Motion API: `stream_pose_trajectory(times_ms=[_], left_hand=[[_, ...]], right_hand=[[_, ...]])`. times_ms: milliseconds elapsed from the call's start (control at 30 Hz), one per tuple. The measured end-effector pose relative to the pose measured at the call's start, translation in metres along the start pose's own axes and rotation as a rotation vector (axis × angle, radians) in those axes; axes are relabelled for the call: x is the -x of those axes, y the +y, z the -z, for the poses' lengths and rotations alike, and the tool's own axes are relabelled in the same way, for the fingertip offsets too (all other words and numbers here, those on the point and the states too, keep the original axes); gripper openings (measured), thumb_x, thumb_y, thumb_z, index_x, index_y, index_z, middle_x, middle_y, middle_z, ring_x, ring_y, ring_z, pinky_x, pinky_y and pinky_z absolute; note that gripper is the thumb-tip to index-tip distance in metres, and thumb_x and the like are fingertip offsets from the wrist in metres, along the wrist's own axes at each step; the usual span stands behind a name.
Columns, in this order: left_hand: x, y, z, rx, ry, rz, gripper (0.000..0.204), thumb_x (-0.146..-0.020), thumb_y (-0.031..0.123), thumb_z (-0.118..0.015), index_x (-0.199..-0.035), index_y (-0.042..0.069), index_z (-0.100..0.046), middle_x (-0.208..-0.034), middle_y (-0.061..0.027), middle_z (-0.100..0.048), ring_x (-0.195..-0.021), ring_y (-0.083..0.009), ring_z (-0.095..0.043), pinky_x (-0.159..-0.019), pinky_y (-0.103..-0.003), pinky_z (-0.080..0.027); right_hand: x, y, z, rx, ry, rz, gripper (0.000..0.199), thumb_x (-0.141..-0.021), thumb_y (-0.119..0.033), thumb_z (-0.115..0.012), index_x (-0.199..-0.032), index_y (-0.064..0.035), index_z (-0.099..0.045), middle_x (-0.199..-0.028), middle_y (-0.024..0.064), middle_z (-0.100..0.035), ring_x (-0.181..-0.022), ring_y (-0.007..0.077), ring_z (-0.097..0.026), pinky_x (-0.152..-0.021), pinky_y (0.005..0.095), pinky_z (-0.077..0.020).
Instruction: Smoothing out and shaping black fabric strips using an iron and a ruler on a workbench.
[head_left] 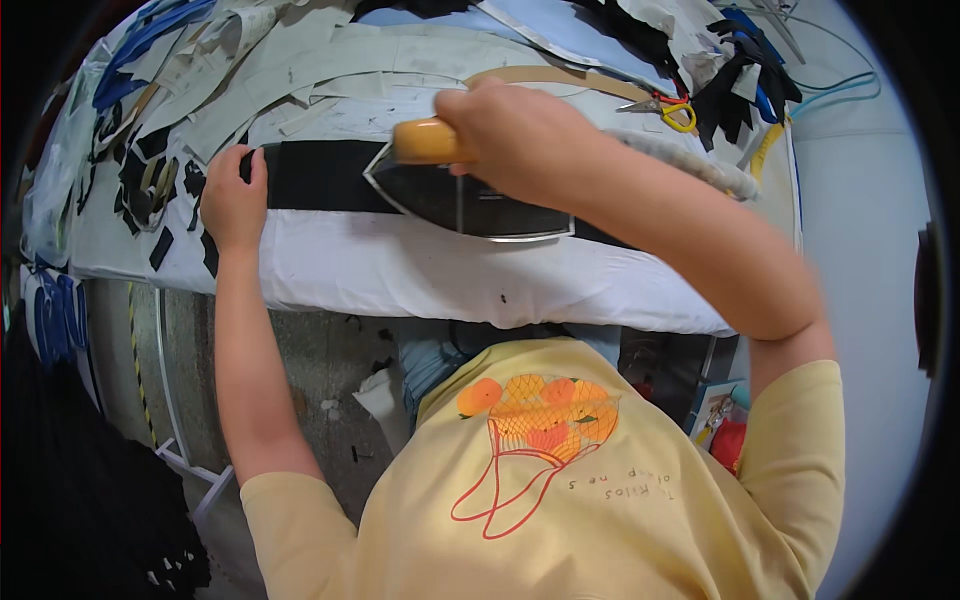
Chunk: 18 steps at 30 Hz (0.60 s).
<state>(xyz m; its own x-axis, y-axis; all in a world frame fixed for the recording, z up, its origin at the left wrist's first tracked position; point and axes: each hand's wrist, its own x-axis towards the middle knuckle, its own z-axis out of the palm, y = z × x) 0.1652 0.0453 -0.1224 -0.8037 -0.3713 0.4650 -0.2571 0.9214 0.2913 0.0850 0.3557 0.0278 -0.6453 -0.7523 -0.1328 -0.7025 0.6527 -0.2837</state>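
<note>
A long strip of black fabric (315,176) lies across a white padded pressing board (400,270). My right hand (520,135) is wrapped around the orange wooden handle (425,142) of a dark flat iron (470,205), which rests on the strip with its tip pointing left. My left hand (233,200) lies flat on the left end of the strip, fingers pressing it onto the board.
Grey and white cut fabric pieces (300,70) pile up behind the board, with black scraps (150,185) at left. Yellow-handled scissors (665,108) lie at the back right near dark cloth bits (740,90) and a thick braided cord (690,160).
</note>
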Motion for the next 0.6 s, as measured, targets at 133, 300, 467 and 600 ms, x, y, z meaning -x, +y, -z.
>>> stream_pose_trajectory(times_ms=[133, 300, 467, 600], left_hand=[[-0.002, 0.002, 0.001, -0.008, 0.027, -0.023, 0.023, -0.091, 0.030, -0.066, -0.099, 0.008, -0.068, -0.103, -0.0095, -0.069, -0.094, -0.0309, -0.066, -0.077, -0.039, -0.053], [-0.001, 0.002, -0.004, 0.040, 0.093, -0.063, 0.017, -0.089, 0.027, -0.067, -0.093, 0.010, -0.066, -0.094, -0.0072, -0.067, -0.085, -0.0301, -0.065, -0.070, -0.039, -0.052], [0.001, 0.000, -0.001, 0.053, 0.117, -0.040, 0.017, -0.089, 0.027, -0.067, -0.093, 0.011, -0.066, -0.092, -0.0073, -0.068, -0.083, -0.0308, -0.066, -0.069, -0.040, -0.052], [0.002, 0.002, 0.000, 0.091, 0.105, 0.032, 0.020, -0.088, 0.027, -0.069, -0.097, 0.010, -0.066, -0.097, -0.0078, -0.069, -0.088, -0.0292, -0.067, -0.072, -0.038, -0.053]], right_hand=[[-0.012, -0.007, -0.010, 0.029, -0.081, -0.090, 0.017, -0.083, -0.012, -0.068, -0.097, -0.0043, -0.063, -0.089, 0.0173, -0.067, -0.083, 0.0385, -0.067, -0.070, 0.0453, -0.0538], [0.008, 0.017, -0.009, 0.085, -0.127, -0.169, 0.024, -0.086, -0.020, -0.070, -0.100, -0.0045, -0.059, -0.091, 0.0185, -0.066, -0.086, 0.0388, -0.066, -0.072, 0.0470, -0.0514], [0.037, 0.042, -0.002, 0.067, -0.120, -0.312, 0.031, -0.082, -0.024, -0.075, -0.102, -0.0075, -0.058, -0.095, 0.0160, -0.064, -0.094, 0.0384, -0.063, -0.079, 0.0455, -0.0499], [0.037, 0.048, 0.013, 0.060, -0.130, -0.321, 0.033, -0.081, -0.022, -0.077, -0.104, -0.0072, -0.058, -0.096, 0.0158, -0.064, -0.096, 0.0382, -0.061, -0.081, 0.0439, -0.0491]])
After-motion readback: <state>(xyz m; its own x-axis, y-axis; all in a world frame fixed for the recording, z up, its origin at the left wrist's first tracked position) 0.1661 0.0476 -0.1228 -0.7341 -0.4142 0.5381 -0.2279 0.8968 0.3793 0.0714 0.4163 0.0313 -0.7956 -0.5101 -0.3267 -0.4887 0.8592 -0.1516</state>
